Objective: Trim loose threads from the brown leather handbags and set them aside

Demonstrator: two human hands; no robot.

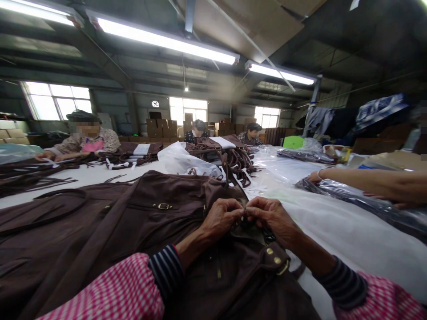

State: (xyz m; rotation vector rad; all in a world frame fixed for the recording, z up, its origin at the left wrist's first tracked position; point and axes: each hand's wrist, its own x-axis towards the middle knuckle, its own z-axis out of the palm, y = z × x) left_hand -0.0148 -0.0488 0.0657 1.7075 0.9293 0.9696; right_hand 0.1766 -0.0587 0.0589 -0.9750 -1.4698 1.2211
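Note:
A dark brown bag (pixel 213 284) with brass-coloured hardware lies in front of me, beneath my wrists. My left hand (pixel 222 218) is pinched closed over its top edge. Directly opposite, my right hand (pixel 271 218) is also pinched, its fingertips almost meeting the left ones. Whatever small piece sits between the fingertips is too small and covered to make out. Below my right hand, a strap tab (pixel 275 257) carries two round studs and a metal ring. Another brown bag (pixel 133 226) with a small buckle (pixel 163 206) lies along the left.
Brown bags with bundled straps (pixel 233 155) are piled across the table. White plastic sheeting (pixel 360 226) spreads to the right. There, another person's arm (pixel 373 180) reaches over a plastic-wrapped dark item (pixel 333 189). Several co-workers sit beyond the table, with cardboard boxes (pixel 162 128) behind.

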